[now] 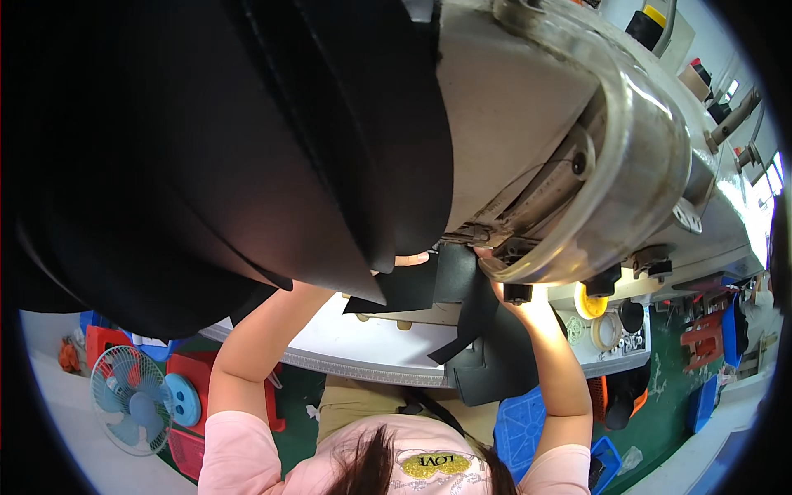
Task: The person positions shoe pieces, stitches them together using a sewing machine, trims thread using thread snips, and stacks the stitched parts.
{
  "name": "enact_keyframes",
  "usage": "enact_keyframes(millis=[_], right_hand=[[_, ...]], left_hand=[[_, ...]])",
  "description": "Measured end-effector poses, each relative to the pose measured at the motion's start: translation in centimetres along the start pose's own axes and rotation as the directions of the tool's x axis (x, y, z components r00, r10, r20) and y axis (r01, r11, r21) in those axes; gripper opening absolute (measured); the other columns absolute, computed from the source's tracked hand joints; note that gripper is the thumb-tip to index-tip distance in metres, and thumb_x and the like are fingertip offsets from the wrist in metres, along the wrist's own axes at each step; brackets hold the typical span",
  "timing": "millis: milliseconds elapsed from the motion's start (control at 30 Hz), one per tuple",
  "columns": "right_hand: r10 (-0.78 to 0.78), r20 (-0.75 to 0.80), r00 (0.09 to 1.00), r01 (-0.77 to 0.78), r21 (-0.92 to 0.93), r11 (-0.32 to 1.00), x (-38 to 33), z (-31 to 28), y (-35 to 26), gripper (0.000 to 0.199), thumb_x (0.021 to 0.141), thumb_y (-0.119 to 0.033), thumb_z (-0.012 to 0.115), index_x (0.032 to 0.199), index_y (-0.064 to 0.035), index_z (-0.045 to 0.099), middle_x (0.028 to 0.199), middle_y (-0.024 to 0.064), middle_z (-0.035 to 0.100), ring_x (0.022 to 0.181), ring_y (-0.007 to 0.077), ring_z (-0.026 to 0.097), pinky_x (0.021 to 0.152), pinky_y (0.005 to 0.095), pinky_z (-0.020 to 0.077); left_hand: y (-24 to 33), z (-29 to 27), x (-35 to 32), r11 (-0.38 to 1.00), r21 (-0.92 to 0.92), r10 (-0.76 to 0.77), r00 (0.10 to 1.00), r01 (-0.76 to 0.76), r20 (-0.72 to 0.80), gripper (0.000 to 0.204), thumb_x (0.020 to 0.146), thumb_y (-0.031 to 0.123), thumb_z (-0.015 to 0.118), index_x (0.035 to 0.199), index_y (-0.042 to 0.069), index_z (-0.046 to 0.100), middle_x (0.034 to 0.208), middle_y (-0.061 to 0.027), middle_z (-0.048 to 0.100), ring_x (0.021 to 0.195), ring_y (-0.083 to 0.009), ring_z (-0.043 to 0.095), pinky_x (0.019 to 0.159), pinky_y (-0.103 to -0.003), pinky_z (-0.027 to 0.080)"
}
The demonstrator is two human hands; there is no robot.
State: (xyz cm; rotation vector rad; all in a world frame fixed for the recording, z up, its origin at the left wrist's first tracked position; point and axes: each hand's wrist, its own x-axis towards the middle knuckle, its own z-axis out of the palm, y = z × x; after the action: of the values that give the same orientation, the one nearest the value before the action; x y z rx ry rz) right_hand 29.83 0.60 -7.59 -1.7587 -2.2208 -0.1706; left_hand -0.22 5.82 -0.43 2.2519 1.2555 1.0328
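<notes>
A large black sheet loomed closest, at the upper left, with the metal machine head beside it on the right. My 2 hands were below these. My left hand was mostly hidden by the black sheet; its visible finger lay extended by a smaller black piece, but I couldn't tell whether the hand gripped anything. My right hand was partly behind the machine head, near that same piece, and I couldn't tell its grip either. The piece lay under the machine head, and more black material hung over the front edge of the pale surface. To the right, a yellow spool and a tape roll sat on the surface.

Lower down, a blue crate stood by my right side, its contents unclear. Near it, a small blue bin held something dark, and an orange basket contained black material. On my left were a fan and a pinkish-red basket.

Farther off to the right, 1 blue bin stood on the green floor; another blue container, higher up, had black things in it.
</notes>
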Motion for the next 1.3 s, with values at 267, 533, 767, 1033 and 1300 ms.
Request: enact_keyframes(millis=[267,533,767,1033,1300], right_hand=[[-0.183,-0.411,0.893,0.159,-0.093,0.983,0.8,0.1,-1.1,0.028,0.081,-0.030,0.059,0.098,-0.0095,0.065,0.088,0.0107,0.065,0.080,0.0273,0.064,0.077,0.0443,0.0514],[0.145,0.129,0.981,-0.166,0.170,0.971,1.2,-0.6,-1.7,0.044,0.096,-0.037,0.056,0.131,-0.0116,0.050,0.124,0.0078,0.056,0.114,0.0223,0.054,0.101,0.0402,0.0411],[0.095,0.157,0.983,-0.128,0.215,0.968,0.8,-4.6,-3.2,0.043,0.098,-0.035,0.054,0.132,-0.0100,0.051,0.123,0.0086,0.058,0.117,0.0231,0.055,0.104,0.0376,0.0405],[-0.088,-0.138,0.986,0.106,0.132,0.986,0.9,3.2,2.6,0.040,0.099,-0.025,0.050,0.137,-0.0127,0.050,0.133,0.0093,0.056,0.125,0.0216,0.053,0.103,0.0365,0.0446],[-0.152,-0.524,0.838,0.407,0.415,0.814,-0.6,-4.1,-5.2,0.056,0.076,-0.035,0.081,0.122,-0.0075,0.063,0.124,0.0156,0.060,0.111,0.0313,0.061,0.092,0.0384,0.0510]], left_hand=[[0.4,0.1,-0.2,0.998,0.052,0.045,0.998,-0.043,-0.034,0.059,0.078,0.039,0.078,0.121,0.005,0.057,0.110,-0.0119,0.060,0.104,-0.0259,0.057,0.089,-0.038,0.046],[-0.1,-0.4,-0.4,0.996,0.069,0.061,0.997,-0.058,-0.054,0.061,0.077,0.038,0.078,0.123,0.006,0.055,0.114,-0.0125,0.060,0.106,-0.0281,0.057,0.090,-0.040,0.046],[-0.5,-0.6,-0.3,0.995,0.073,0.066,0.996,-0.062,-0.062,0.064,0.076,0.038,0.079,0.125,0.007,0.053,0.116,-0.0130,0.059,0.108,-0.0299,0.056,0.092,-0.041,0.045],[-1.1,-0.7,0.0,0.993,0.080,0.090,0.995,-0.086,-0.051,0.066,0.076,0.037,0.080,0.128,0.008,0.051,0.120,-0.0136,0.058,0.110,-0.0321,0.056,0.093,-0.043,0.045],[-0.7,-0.4,-0.5,0.981,0.079,0.174,0.985,-0.175,0.014,0.069,0.075,0.036,0.080,0.130,0.009,0.049,0.123,-0.0142,0.057,0.112,-0.0343,0.056,0.094,-0.045,0.045]])
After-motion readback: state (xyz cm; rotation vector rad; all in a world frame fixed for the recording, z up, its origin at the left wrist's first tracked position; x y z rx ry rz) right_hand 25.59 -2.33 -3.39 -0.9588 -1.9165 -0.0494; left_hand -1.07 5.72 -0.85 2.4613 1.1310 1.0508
